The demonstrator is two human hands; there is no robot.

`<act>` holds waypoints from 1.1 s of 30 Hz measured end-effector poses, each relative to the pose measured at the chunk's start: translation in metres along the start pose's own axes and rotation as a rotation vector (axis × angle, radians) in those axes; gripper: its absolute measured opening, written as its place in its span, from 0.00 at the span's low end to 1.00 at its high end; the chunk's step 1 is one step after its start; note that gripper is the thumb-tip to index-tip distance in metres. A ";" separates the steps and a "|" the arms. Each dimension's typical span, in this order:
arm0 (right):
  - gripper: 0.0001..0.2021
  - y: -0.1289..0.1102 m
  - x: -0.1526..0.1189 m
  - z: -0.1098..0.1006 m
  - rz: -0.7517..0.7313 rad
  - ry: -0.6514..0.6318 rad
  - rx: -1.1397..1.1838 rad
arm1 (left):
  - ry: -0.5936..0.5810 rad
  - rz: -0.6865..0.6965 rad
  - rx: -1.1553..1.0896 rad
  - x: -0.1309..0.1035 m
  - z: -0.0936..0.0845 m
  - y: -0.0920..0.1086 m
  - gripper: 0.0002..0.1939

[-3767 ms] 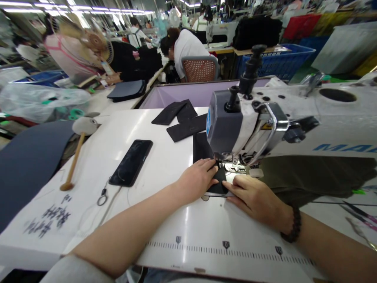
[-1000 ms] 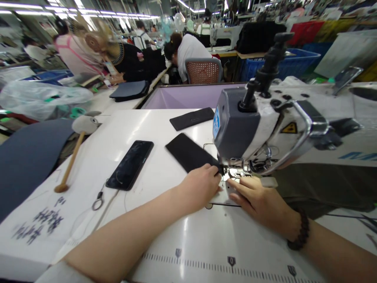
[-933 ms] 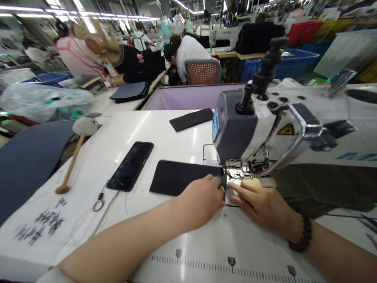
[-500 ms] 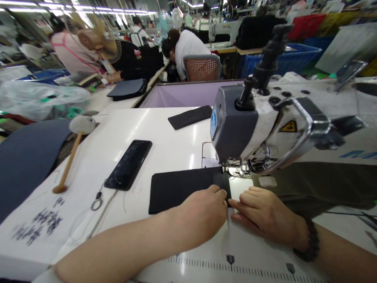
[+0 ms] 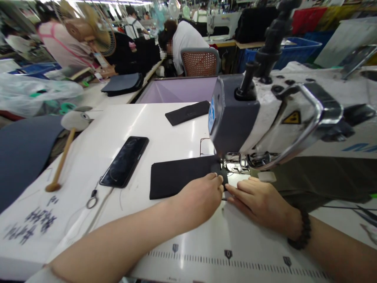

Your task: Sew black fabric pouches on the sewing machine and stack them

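A flat, folded piece of black fabric (image 5: 176, 177) lies on the white sewing table, its right end at the presser foot (image 5: 232, 166) of the sewing machine (image 5: 235, 114). My left hand (image 5: 202, 198) has its fingers curled and pressed together on the fabric's lower right corner. Just to the right, my right hand (image 5: 262, 202) is closed too, index finger and thumb meeting the fabric's right edge. A dark beaded bracelet (image 5: 303, 230) circles that wrist. Whether stitches run along the fabric I cannot make out.
A phone (image 5: 125, 161) with a ring strap lies left of the fabric. Behind it is a second black piece (image 5: 188, 113). A wooden-handled mallet (image 5: 66, 151) rests at the left. Olive cloth (image 5: 330, 179) lies under the machine arm. Another person (image 5: 190, 45) sits beyond the table.
The fabric's near edge has turned slightly away from me, and both hands have moved a little forward with it. The whole view has shifted slightly.
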State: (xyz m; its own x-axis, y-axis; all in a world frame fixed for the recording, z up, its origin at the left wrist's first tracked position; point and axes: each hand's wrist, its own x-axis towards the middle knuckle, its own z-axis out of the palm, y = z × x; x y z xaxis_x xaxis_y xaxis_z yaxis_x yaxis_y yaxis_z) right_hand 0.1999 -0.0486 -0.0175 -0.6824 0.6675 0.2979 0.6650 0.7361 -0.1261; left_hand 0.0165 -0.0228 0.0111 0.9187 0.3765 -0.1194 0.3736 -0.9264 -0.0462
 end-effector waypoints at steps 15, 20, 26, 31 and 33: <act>0.16 0.005 0.002 0.009 0.166 -0.029 -0.028 | 0.172 -0.151 -0.211 0.006 0.015 -0.026 0.09; 0.16 0.005 0.002 0.008 0.169 -0.033 -0.020 | 0.200 -0.172 -0.227 0.009 0.017 -0.030 0.09; 0.15 0.004 0.002 0.008 0.178 -0.030 -0.005 | 0.193 -0.184 -0.180 0.011 0.018 -0.033 0.09; 0.16 0.004 0.001 0.008 0.180 -0.032 -0.005 | 0.199 -0.176 -0.213 0.010 0.016 -0.032 0.10; 0.16 0.004 0.002 0.008 0.184 -0.034 -0.004 | 0.181 -0.163 -0.215 0.008 0.014 -0.030 0.11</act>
State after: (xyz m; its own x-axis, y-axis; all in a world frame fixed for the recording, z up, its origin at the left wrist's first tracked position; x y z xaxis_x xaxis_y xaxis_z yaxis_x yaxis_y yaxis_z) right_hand 0.1990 -0.0437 -0.0256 -0.5594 0.7940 0.2379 0.7804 0.6012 -0.1716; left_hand 0.0108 0.0083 -0.0024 0.8452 0.5320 0.0513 0.5186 -0.8395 0.1622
